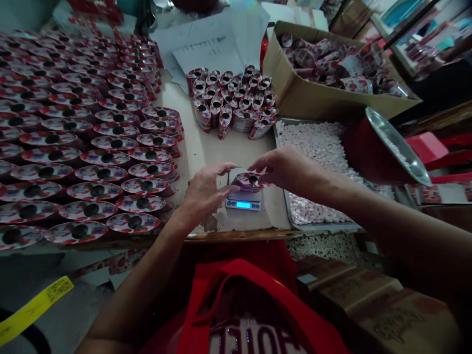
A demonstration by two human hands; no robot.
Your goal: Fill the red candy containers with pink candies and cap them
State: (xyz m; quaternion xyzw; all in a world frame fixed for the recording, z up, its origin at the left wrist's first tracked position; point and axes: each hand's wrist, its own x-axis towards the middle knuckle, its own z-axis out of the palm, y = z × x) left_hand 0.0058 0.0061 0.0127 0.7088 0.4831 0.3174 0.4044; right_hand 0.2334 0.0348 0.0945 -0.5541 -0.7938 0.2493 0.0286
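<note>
1. The pouch (246, 181) stands open-mouthed on the scale (243, 198), which sits at the near edge of the table (206, 147) with its display lit blue.
2. The left hand (204, 191) is at 9 o'clock of the pouch. Its fingers (221, 168) are half open, with the forefinger and thumb parted around the pouch's left edge. The tips are at that edge, but it cannot be told whether they touch it. The other fingers hang loosely curled and hold nothing.
3. The right hand (285, 167) is at 2 o'clock of the pouch. Its fingers (262, 164) are drawn together and pinch the pouch's rim on the right side. Whether anything else lies between the fingertips cannot be told.
4. A tray (285, 209) of white tablets (317, 145) lies just beside the scale at 3 o'clock, under the right forearm.
5. A red scoop (383, 152) with a metal rim rests tilted on the tray's far right side.
6. A cluster of empty upright pouches (232, 101) stands at 12 o'clock, well apart from the scale.
7. A cardboard box (295, 96) heaped with more pouches is at 1 o'clock, behind the tray.
8. Rows of filled pouches (92, 147) cover the table from 9 to 11 o'clock.
9. A red bag (236, 295) lies at 6 o'clock, below the table edge.
</note>
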